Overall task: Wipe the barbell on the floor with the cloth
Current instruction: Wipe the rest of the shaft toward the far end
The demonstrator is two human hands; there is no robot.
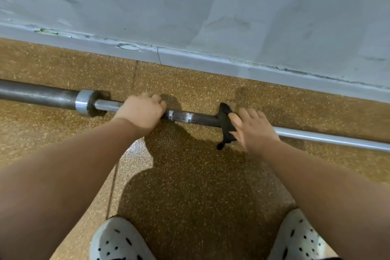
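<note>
Left hand (141,112) clamped on barbell (181,116) | right hand (254,129) fingers apart, pressing cloth (225,125), frame centre | risk: loose cloth slips off.

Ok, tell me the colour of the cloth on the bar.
Black; the cloth shows best in the head view.

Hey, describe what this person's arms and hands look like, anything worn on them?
Both forearms are bare with no sleeves in view. The left hand and right hand wear no gloves, and no rings, watch or wristbands show. Fingernails look short and unpainted where visible. Below, the feet are in white perforated clogs.
</note>
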